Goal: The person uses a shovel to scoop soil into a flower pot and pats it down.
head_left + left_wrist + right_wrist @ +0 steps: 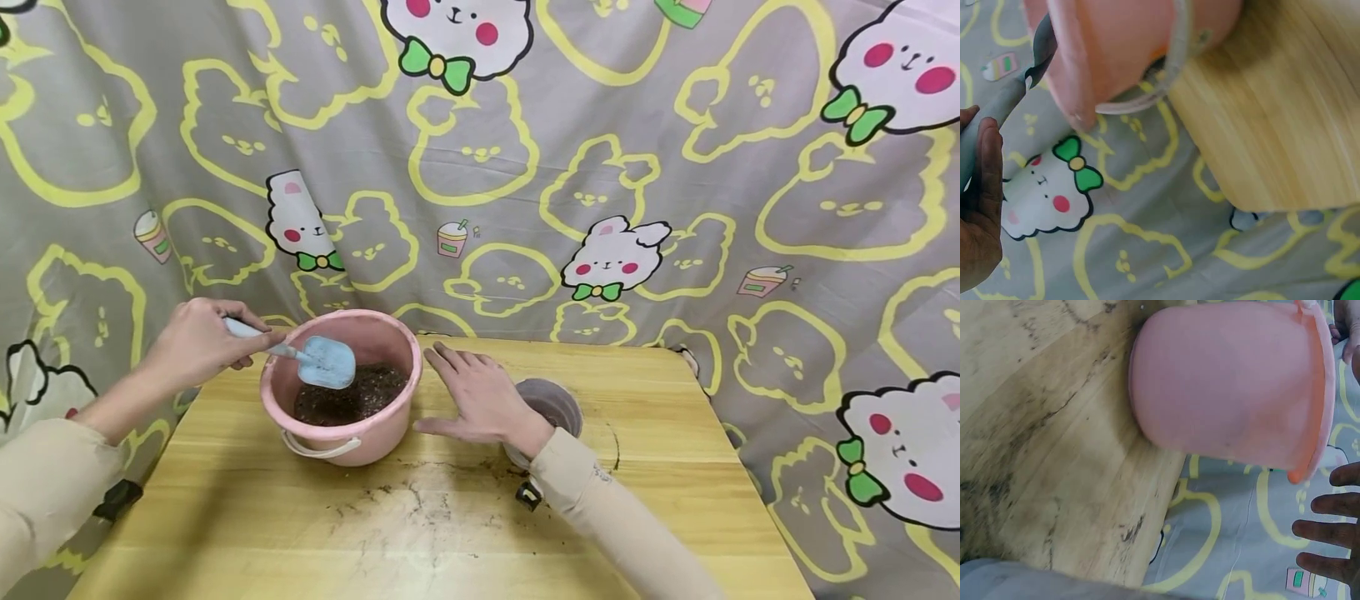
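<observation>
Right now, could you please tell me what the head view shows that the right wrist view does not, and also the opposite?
Only the head view shows the blue scoop and the dark soil inside the pink bucket.

Only the right wrist view shows the orange-tinted strip under the bucket's rim.

Both show the bucket's outer wall, the spread right hand, at least part of the left hand, the wooden table with dark marks, and the patterned curtain.

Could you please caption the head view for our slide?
Left grip holding a blue scoop over soil in a pink bucket.
</observation>
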The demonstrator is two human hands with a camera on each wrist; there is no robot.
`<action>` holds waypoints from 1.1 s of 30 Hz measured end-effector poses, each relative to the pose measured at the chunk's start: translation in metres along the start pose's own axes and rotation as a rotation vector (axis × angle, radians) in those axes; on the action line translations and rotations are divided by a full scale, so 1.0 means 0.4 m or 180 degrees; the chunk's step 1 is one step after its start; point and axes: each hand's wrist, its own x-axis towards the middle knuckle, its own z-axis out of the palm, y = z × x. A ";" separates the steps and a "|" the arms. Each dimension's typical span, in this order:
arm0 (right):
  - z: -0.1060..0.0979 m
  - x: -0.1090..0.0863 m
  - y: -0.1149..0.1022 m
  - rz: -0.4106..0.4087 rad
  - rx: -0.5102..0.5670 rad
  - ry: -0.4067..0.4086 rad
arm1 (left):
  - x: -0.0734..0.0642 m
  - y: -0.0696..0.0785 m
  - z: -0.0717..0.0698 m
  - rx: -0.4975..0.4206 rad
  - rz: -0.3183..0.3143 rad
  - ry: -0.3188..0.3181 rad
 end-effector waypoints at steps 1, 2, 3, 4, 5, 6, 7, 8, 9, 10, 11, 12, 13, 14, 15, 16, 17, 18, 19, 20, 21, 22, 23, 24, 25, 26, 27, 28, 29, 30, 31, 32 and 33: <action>0.000 0.008 -0.005 -0.0007 -0.0008 0.0014 | 0.001 -0.003 -0.001 0.0025 0.0023 -0.0031; 0.001 0.015 -0.010 -0.0010 -0.0020 0.0035 | 0.003 -0.005 -0.001 0.0046 0.0043 -0.0053; 0.001 0.022 -0.014 -0.0011 -0.0034 0.0058 | 0.006 -0.007 -0.001 0.0059 0.0058 -0.0083; 0.000 0.028 -0.018 -0.0007 -0.0045 0.0063 | 0.010 -0.007 0.000 0.0071 0.0065 -0.0126; 0.001 0.033 -0.021 -0.0004 -0.0056 0.0068 | 0.013 -0.006 0.002 0.0087 0.0075 -0.0168; 0.003 0.039 -0.024 -0.0007 -0.0081 0.0075 | 0.017 -0.006 0.005 0.0099 0.0088 -0.0210; 0.003 0.044 -0.026 -0.0001 -0.0104 0.0062 | 0.020 -0.004 0.007 0.0119 0.0102 -0.0250; 0.004 0.048 -0.028 -0.0002 -0.0125 0.0058 | 0.023 -0.003 0.011 0.0155 0.0131 -0.0268; 0.005 0.052 -0.030 -0.0002 -0.0137 0.0046 | 0.028 -0.002 0.016 0.0193 0.0166 -0.0291; 0.006 0.056 -0.032 0.0003 -0.0143 0.0033 | 0.031 -0.002 0.020 0.0236 0.0204 -0.0306; 0.008 0.060 -0.034 0.0008 -0.0155 0.0017 | 0.035 -0.001 0.025 0.0284 0.0253 -0.0304; 0.009 0.064 -0.036 0.0013 -0.0164 -0.0004 | 0.038 -0.002 0.029 0.0354 0.0322 -0.0289; 0.009 0.067 -0.039 0.0019 -0.0164 -0.0027 | 0.041 -0.002 0.033 0.0429 0.0388 -0.0267; 0.009 0.071 -0.043 0.0020 -0.0155 -0.0037 | 0.044 -0.004 0.037 0.0484 0.0460 -0.0245; 0.009 0.075 -0.047 0.0025 -0.0147 -0.0049 | 0.047 -0.004 0.039 0.0540 0.0524 -0.0225; 0.009 0.078 -0.050 0.0033 -0.0157 -0.0062 | 0.049 -0.004 0.041 0.0595 0.0569 -0.0204; 0.010 0.081 -0.053 0.0038 -0.0170 -0.0069 | 0.051 -0.005 0.043 0.0643 0.0613 -0.0181; 0.010 0.084 -0.054 0.0043 -0.0183 -0.0060 | 0.053 -0.004 0.044 0.0688 0.0647 -0.0170; 0.012 0.087 -0.056 0.0050 -0.0194 -0.0044 | 0.055 -0.005 0.045 0.0706 0.0655 -0.0175; 0.014 0.089 -0.057 0.0060 -0.0201 -0.0028 | 0.056 -0.005 0.046 0.0722 0.0661 -0.0190; 0.017 0.091 -0.057 0.0072 -0.0211 -0.0015 | 0.058 -0.005 0.046 0.0750 0.0660 -0.0207; 0.019 0.092 -0.056 0.0083 -0.0222 -0.0008 | 0.060 -0.004 0.047 0.0769 0.0659 -0.0229; 0.021 0.092 -0.056 0.0091 -0.0225 0.0000 | 0.062 -0.004 0.047 0.0785 0.0677 -0.0247; 0.023 0.093 -0.055 0.0095 -0.0226 0.0009 | 0.063 -0.004 0.048 0.0799 0.0687 -0.0271; 0.024 0.094 -0.055 0.0095 -0.0224 0.0013 | 0.065 -0.004 0.048 0.0816 0.0715 -0.0284; 0.026 0.094 -0.055 0.0095 -0.0226 0.0019 | 0.068 -0.004 0.049 0.0839 0.0749 -0.0292; 0.027 0.095 -0.054 0.0094 -0.0229 0.0023 | 0.070 -0.003 0.050 0.0863 0.0791 -0.0301; 0.028 0.095 -0.053 0.0092 -0.0235 0.0028 | 0.072 -0.003 0.051 0.0892 0.0844 -0.0309; 0.028 0.096 -0.053 0.0089 -0.0239 0.0036 | 0.075 -0.003 0.052 0.0924 0.0892 -0.0321; 0.029 0.096 -0.052 0.0090 -0.0246 0.0042 | 0.077 -0.003 0.053 0.0960 0.0948 -0.0336; 0.030 0.097 -0.052 0.0089 -0.0249 0.0050 | 0.079 -0.002 0.054 0.1009 0.1004 -0.0345; 0.030 0.097 -0.051 0.0087 -0.0255 0.0063 | 0.081 0.000 0.055 0.1061 0.1046 -0.0361; 0.031 0.098 -0.051 0.0081 -0.0256 0.0075 | 0.083 0.001 0.055 0.1104 0.1092 -0.0374</action>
